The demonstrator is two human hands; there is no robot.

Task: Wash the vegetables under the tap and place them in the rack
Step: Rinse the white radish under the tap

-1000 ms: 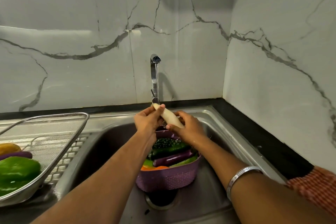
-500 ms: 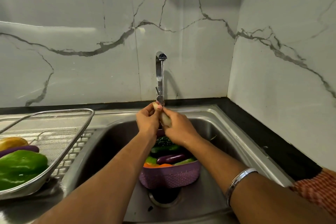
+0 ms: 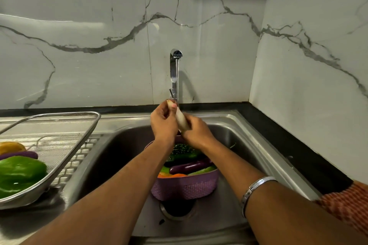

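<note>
Both hands hold a pale white radish (image 3: 181, 119) under the chrome tap (image 3: 174, 73), where a thin stream of water runs. My left hand (image 3: 163, 123) grips its upper end and my right hand (image 3: 197, 131) wraps its lower end. Below them a purple basket (image 3: 185, 187) in the sink holds a purple eggplant (image 3: 189, 167), dark green vegetables and something orange. On the left stands the wire mesh rack (image 3: 59, 141), containing a green bell pepper (image 3: 20, 175), a purple eggplant (image 3: 20, 154) and a yellow vegetable (image 3: 11, 147).
The steel sink (image 3: 245, 145) has a drain (image 3: 177, 208) in front of the basket. A ribbed draining board (image 3: 79, 157) lies under the rack. A black counter strip (image 3: 298, 151) runs along marble walls at the back and right.
The radish has been turned between my hands from slanting right to nearly upright, staying under the running water. The basket and rack have not moved.
</note>
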